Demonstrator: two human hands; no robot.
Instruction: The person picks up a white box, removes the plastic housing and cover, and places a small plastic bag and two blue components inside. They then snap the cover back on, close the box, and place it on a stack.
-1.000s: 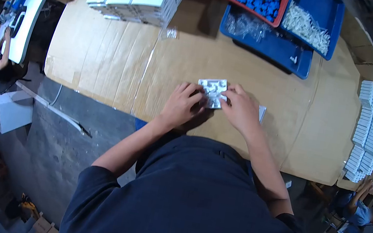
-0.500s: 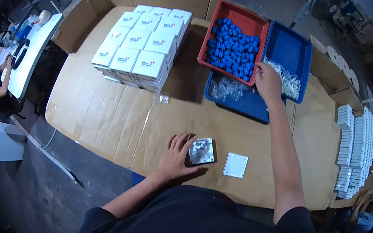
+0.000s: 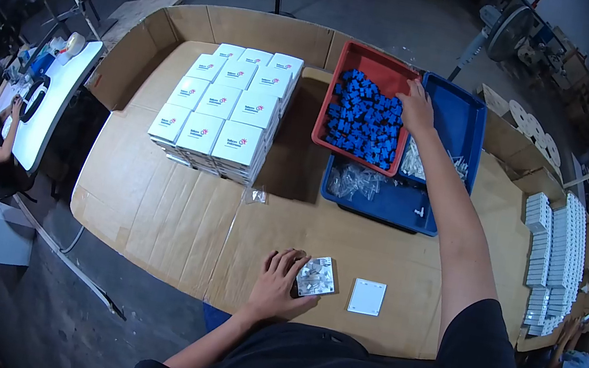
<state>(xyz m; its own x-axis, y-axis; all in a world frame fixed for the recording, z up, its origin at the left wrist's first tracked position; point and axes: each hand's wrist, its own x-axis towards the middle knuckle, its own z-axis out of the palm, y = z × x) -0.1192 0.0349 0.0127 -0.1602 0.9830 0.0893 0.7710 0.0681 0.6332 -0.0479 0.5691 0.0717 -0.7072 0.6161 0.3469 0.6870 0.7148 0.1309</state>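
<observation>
My left hand (image 3: pixel 277 288) is closed around the left side of a small square box (image 3: pixel 316 277) with shiny, clear-looking contents, resting on the table. Beside it on the right lies a flat white square plate (image 3: pixel 367 297). My right hand (image 3: pixel 418 109) reaches over the right rim of a red tray (image 3: pixel 321 130). Its fingers are spread near that rim, with nothing visible in them. Small blue plastic pieces (image 3: pixel 365 118) are heaped inside the tray.
Stacked white printed boxes (image 3: pixel 217 99) stand at the left. A blue tray (image 3: pixel 456 94) holds white pieces (image 3: pixel 415 164); a lower blue tray (image 3: pixel 383 211) holds clear bags (image 3: pixel 354 182). White stacks (image 3: pixel 557 255) line the right edge. Other people sit at both sides.
The view has tilted up, so the table appears lower. My right hand has moved farther along the red tray's right rim, and its fingers have spread. My left hand stays at the box.
</observation>
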